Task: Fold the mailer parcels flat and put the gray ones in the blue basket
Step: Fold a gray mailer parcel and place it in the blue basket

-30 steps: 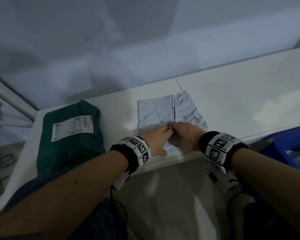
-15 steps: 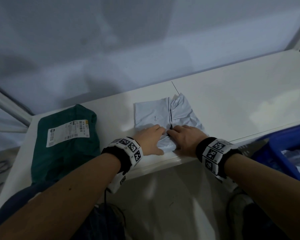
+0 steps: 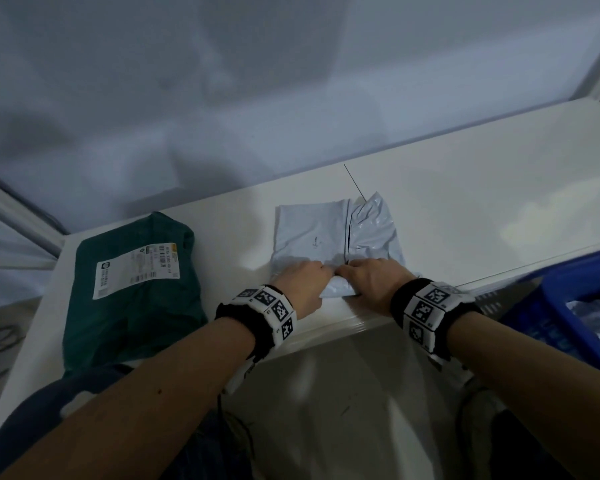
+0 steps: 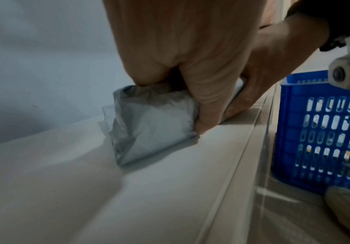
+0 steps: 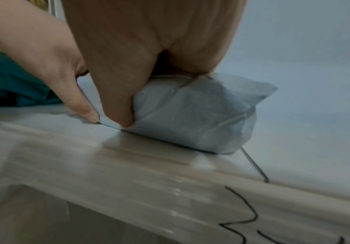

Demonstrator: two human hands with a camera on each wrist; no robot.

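White table (image 3: 465,216) across the middle of the head view, with a thin dark line (image 3: 354,183) near its centre. Grey-blue wall (image 3: 222,98) filling the upper frame. Black scribbles (image 5: 245,219) at lower right of the right-wrist view. Pale shoe (image 4: 347,203) at lower right of the left-wrist view.

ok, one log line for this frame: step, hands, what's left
step: folding gray mailer at table front edge | left hand: grips fold | right hand: grips fold | pending: blue basket

Crinkled glossy grey plastic mailer (image 3: 329,233), matt green plastic parcel (image 3: 132,299), smooth white tabletop (image 3: 465,209), perforated blue plastic basket (image 4: 315,132)
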